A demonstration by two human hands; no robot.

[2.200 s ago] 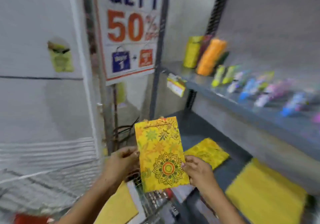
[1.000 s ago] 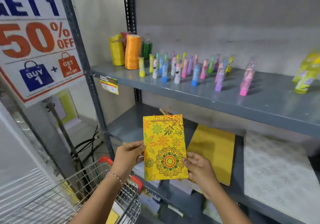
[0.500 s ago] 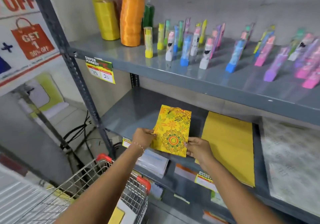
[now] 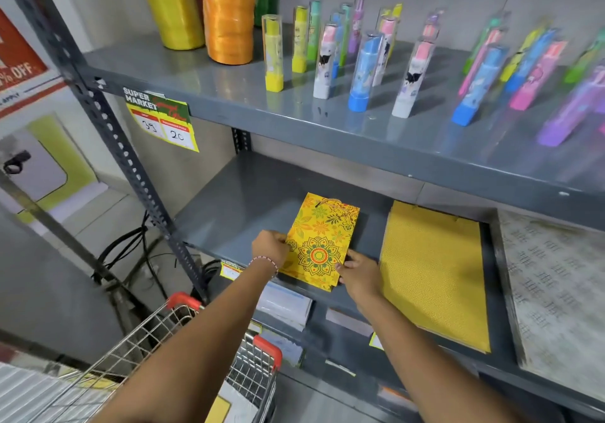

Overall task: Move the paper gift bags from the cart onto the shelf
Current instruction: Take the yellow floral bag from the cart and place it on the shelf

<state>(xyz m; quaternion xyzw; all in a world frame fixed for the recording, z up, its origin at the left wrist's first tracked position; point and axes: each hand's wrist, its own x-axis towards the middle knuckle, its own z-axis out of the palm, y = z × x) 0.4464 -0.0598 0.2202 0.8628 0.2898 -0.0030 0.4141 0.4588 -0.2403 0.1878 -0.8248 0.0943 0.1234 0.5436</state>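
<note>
Both hands grasp a small yellow gift bag (image 4: 319,242) printed with flowers and a round mandala, laid flat near the front of the grey metal shelf (image 4: 235,206), second board down in the rack. The left hand (image 4: 270,246) pinches the bag's left edge, a beaded bracelet (image 4: 263,263) round the wrist; the right hand (image 4: 360,273) grips its lower right corner, fingertips on the printed face. The bag's cord handle points toward the back of the shelf, and its lower edge lies close to the shelf's front lip. Just to the right, apart from it, lies a larger plain yellow bag (image 4: 432,275), also flat, and beyond that a pale patterned sheet (image 4: 556,291). On the board above stand a yellow roll (image 4: 172,3), an orange roll (image 4: 229,13) and rows of small coloured tubes (image 4: 363,72) set upright; a price tag (image 4: 162,120) hangs from that board's front edge. Below the forearms sits the wire cart (image 4: 183,350) with red corner caps, close against the rack, with something yellow and some white paper showing in its basket, though what they are cannot be told. A red sale sign (image 4: 16,62) shows at the left edge
</note>
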